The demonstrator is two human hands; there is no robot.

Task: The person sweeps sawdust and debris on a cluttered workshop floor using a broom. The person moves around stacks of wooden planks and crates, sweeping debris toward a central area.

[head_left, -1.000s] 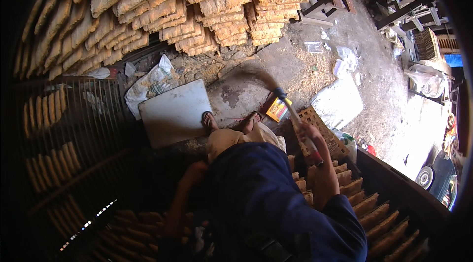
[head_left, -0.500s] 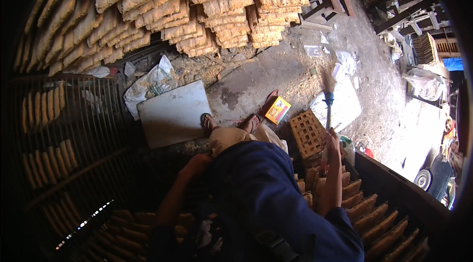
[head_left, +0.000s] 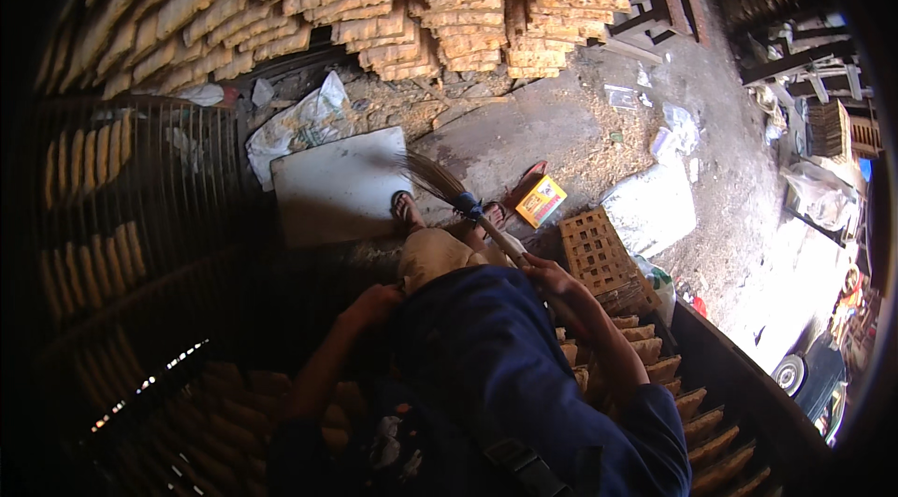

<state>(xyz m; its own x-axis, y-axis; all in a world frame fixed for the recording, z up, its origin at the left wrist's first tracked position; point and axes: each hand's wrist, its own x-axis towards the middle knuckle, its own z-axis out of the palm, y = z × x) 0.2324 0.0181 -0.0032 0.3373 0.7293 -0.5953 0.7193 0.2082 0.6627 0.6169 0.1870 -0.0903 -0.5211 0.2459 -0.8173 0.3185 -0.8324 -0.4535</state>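
Observation:
A stick broom [head_left: 434, 179] with thin brown bristles and a blue binding hangs in front of my legs, its bristles toward the left. My right hand [head_left: 550, 274] is closed round its pale handle. Below the bristles lies a flat white board [head_left: 327, 184], beside my sandalled foot [head_left: 407, 210]; whether the bristles touch it I cannot tell. My left hand [head_left: 376, 303] rests against my left thigh, by the beige trousers [head_left: 432, 254]. Its fingers are in shadow and hard to make out.
Rows of pale, rough slabs [head_left: 468, 20] are stacked ahead. A yellow box [head_left: 541, 201] and a perforated tan crate [head_left: 595, 246] stand right of my feet. White sacks [head_left: 650, 205] and crumbs litter the floor. Dark slatted racks [head_left: 178, 156] rise on the left.
My right hand has swung the broom from the far right across to the left, in front of my feet. My left hand has stayed by my thigh. The view has shifted slightly.

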